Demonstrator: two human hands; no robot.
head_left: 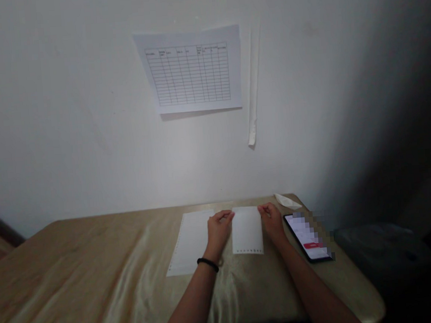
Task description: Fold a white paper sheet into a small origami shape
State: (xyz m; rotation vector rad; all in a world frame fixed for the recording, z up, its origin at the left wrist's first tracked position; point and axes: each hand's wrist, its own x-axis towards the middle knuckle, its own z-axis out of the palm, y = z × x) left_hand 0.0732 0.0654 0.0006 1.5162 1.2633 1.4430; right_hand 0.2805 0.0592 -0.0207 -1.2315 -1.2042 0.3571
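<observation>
Between my two hands is a small white sheet of paper with a row of punched holes along its near edge. My left hand pinches its upper left corner, and a black band circles that wrist. At the upper right corner, my right hand grips the same sheet between thumb and fingers. A second, larger-looking white sheet, with holes down its left side, lies flat on the cloth to the left, partly behind my left hand.
A satiny gold cloth covers the table, which meets the wall. Right of my right hand lies a phone with its screen lit. A white paper scrap rests behind it. On the wall hang a printed table sheet and a narrow white strip.
</observation>
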